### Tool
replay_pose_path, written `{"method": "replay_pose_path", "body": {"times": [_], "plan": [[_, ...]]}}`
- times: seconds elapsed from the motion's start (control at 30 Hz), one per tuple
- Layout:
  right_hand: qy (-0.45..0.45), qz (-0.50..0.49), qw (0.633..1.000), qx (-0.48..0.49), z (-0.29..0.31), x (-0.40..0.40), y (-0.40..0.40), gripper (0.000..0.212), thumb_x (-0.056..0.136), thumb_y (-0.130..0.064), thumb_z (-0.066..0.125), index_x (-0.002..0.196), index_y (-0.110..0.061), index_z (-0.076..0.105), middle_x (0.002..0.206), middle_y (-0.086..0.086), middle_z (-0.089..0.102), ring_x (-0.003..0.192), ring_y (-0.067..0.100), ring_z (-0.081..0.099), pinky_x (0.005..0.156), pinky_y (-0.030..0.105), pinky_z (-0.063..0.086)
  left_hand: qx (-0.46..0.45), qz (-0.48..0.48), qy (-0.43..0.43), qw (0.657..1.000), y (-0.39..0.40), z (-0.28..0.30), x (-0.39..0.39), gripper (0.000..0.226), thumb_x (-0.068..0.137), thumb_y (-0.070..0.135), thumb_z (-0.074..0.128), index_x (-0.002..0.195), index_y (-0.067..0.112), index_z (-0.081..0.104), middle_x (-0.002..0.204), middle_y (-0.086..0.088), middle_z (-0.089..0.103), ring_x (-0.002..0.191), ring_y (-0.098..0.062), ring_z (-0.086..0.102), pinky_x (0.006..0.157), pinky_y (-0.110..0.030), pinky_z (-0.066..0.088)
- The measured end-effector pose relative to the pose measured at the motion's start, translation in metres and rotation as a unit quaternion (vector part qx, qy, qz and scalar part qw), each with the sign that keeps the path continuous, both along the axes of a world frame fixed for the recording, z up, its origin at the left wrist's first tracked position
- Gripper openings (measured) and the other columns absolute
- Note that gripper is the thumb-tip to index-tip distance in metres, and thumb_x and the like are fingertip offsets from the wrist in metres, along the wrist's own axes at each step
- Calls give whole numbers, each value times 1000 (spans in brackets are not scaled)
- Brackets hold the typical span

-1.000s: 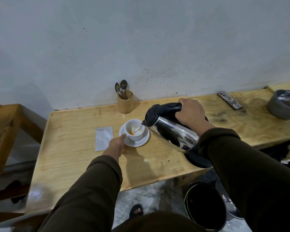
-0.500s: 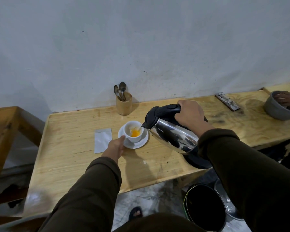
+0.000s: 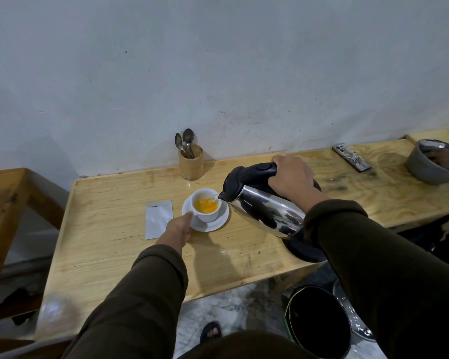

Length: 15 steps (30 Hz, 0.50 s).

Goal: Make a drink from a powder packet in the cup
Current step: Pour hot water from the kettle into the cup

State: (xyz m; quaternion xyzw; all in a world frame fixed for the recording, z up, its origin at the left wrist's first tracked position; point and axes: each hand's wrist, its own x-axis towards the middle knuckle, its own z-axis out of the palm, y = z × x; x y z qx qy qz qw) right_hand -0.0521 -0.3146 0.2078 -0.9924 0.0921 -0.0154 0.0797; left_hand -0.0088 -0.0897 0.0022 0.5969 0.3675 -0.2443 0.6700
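Observation:
A white cup (image 3: 208,215) stands on a white saucer (image 3: 219,222) in the middle of the wooden table (image 3: 109,255). Orange liquid fills the cup's lower part. My right hand (image 3: 292,177) grips the black handle of a steel kettle (image 3: 266,209), tilted with its spout at the cup's rim, water running in. My left hand (image 3: 178,228) rests its fingertips on the saucer's near-left edge. A silver powder packet (image 3: 158,218) lies flat to the left of the saucer.
A wooden holder with two spoons (image 3: 190,161) stands by the wall behind the cup. The kettle's black base (image 3: 303,251) sits at the table's front edge. A phone (image 3: 351,157) and a grey bowl (image 3: 425,167) with another person's hand lie far right. A dark bin (image 3: 319,322) stands on the floor.
The orange liquid in the cup has risen as the kettle keeps pouring. Both of my hands hold their places.

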Motion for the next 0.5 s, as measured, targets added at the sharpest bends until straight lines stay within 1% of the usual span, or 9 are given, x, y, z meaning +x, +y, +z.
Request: {"method": "replay_pose_path", "body": {"times": [0.1,0.2,0.33,0.43,0.5], "plan": [[-1,0,1000,-1,0,0,0,21,84,-12,53,104,-11,58,101,12,65,87,28,52,83,37,43,-10,3,-2,1000,-1,1,-1,60,90,31,60,138,2,40,140,-16,49,131,-30,46,110,-38,37],[1,1,1000,-2,0,1,-1,23,83,-12,53,106,-11,58,102,13,65,96,30,57,84,38,44,-15,5,-3,1000,-1,1,-1,59,90,30,60,138,1,41,129,-15,52,129,-29,47,109,-38,37],[6,2,1000,-8,1,2,-1,23,84,-13,53,106,-11,58,103,14,65,97,31,57,81,36,44,-17,7,-4,1000,-1,2,-2,58,89,31,61,137,2,43,117,-13,52,118,-27,51,107,-36,38],[5,-1,1000,-11,1,3,-2,22,84,-13,53,105,-11,58,101,13,64,93,30,57,81,37,44,-17,10,-2,1000,-1,4,-2,57,88,31,62,135,3,44,128,-14,53,124,-28,50,106,-36,39],[4,-2,1000,-9,0,3,-3,21,83,-12,53,104,-10,58,95,12,63,86,28,53,81,38,45,-15,10,0,1000,-1,5,-2,56,87,32,63,134,5,45,125,-13,55,121,-27,52,104,-36,41]]}}
